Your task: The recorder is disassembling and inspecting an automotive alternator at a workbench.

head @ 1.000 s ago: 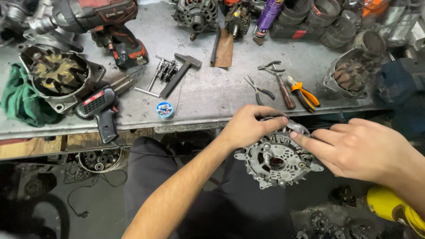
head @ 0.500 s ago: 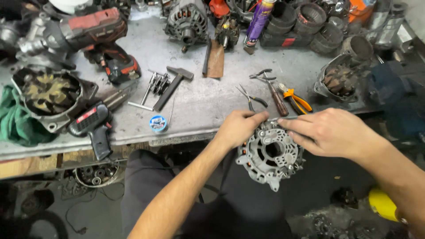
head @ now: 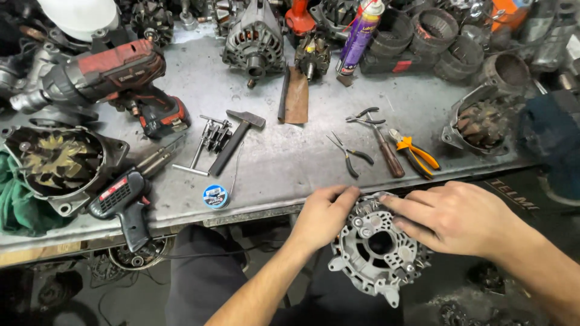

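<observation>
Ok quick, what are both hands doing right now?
Left hand: closed on the upper left edge of the round grey metal housing.
Right hand: fingers spread flat across the housing's top right, gripping it.

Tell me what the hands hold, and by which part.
Both hold the alternator housing at its upper rim: left hand at the top left, right hand over the top right.

Two bare hands are in view, the left hand point(head: 323, 217) and the right hand point(head: 462, 217), both on one grey alternator housing point(head: 377, 253). The metal workbench point(head: 278, 163) carries one hammer point(head: 235, 140), one red impact wrench point(head: 112, 78), one soldering gun point(head: 124, 202), one purple spray can point(head: 357, 36), one orange-handled pliers point(head: 414, 151), one small blue-and-white round reel point(head: 215, 196), and one green rag point(head: 18, 202).
</observation>
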